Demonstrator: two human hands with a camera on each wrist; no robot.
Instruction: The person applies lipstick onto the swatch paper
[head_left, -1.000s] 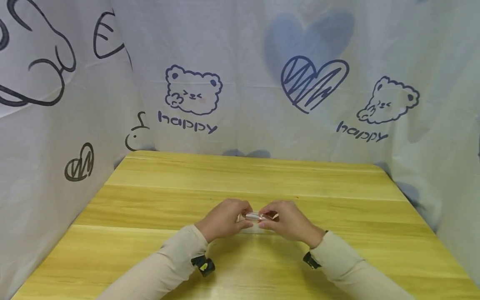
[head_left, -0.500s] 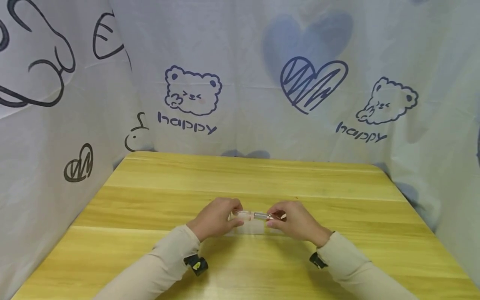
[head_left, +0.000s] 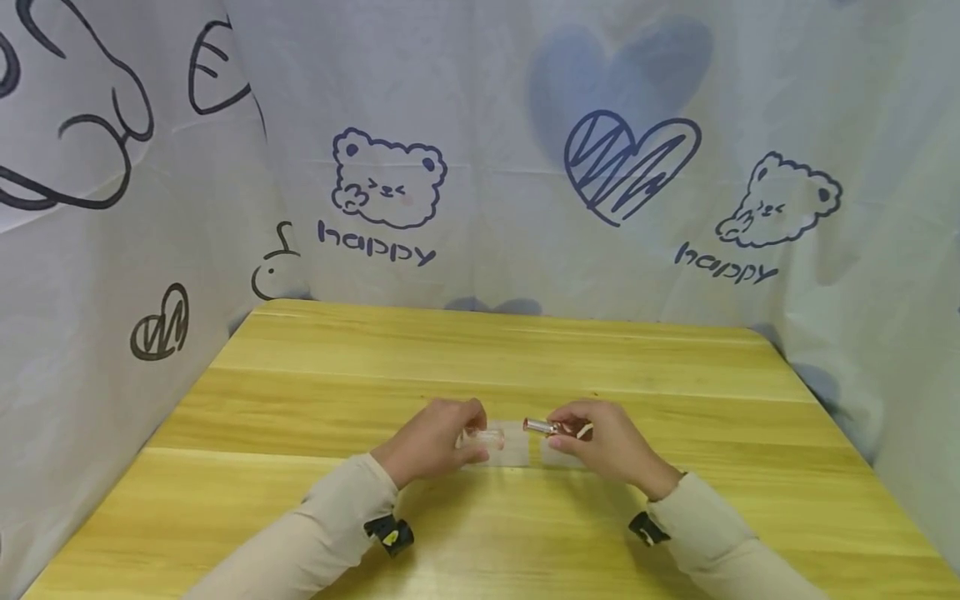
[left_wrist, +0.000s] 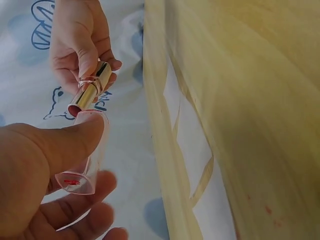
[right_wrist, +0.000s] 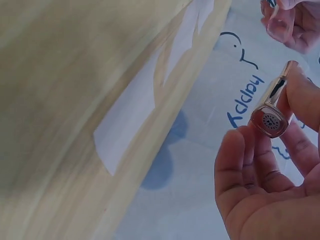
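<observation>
My left hand (head_left: 433, 442) pinches a clear pinkish lipstick cap (left_wrist: 80, 179) between thumb and fingers, with a red mark at its closed end. Opposite it, my right hand (head_left: 606, 442) grips a lipstick tube (head_left: 538, 426) by its base, its shiny silver-gold barrel pointing left toward the cap. A round label shows on the end of the lipstick base (right_wrist: 271, 121) in the right wrist view. Cap and tube are apart, held above the table. Whether any lipstick shows inside the barrel is hard to tell.
Several white paper pieces (head_left: 513, 454) lie on the wooden table (head_left: 480, 533) beneath the hands. Small red specks (left_wrist: 268, 210) mark the tabletop. White cloth (head_left: 480, 233) with drawn bears and hearts surrounds the table's back and sides.
The cap and lipstick tube, together one second ago, have come apart. My left hand moved left with the cap, and my right hand moved right with the tube.
</observation>
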